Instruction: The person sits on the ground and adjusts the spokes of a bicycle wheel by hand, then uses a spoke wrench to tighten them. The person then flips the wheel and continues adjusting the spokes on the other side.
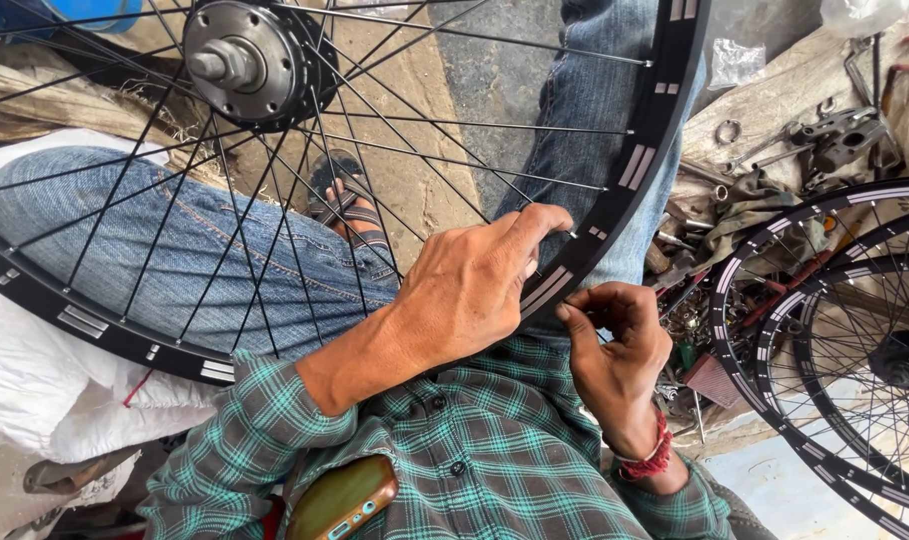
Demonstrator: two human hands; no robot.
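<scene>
The black spoked bicycle wheel rim (642, 150) lies across the person's lap, most spokes already seated; the left hand (471, 285) pinches one thin spoke at the near rim; the right hand (614, 345) is closed on something small, not visible, just beside.

Bike repair shop, spoked wheels (824, 330), scattered tools (834, 140)

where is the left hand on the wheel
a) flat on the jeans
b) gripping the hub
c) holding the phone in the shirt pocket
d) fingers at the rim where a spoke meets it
d: the left hand reaches through the spokes with its fingertips on the inner side of the black rim at a spoke end, far from the hub; the right hand sits just below the rim.
</scene>
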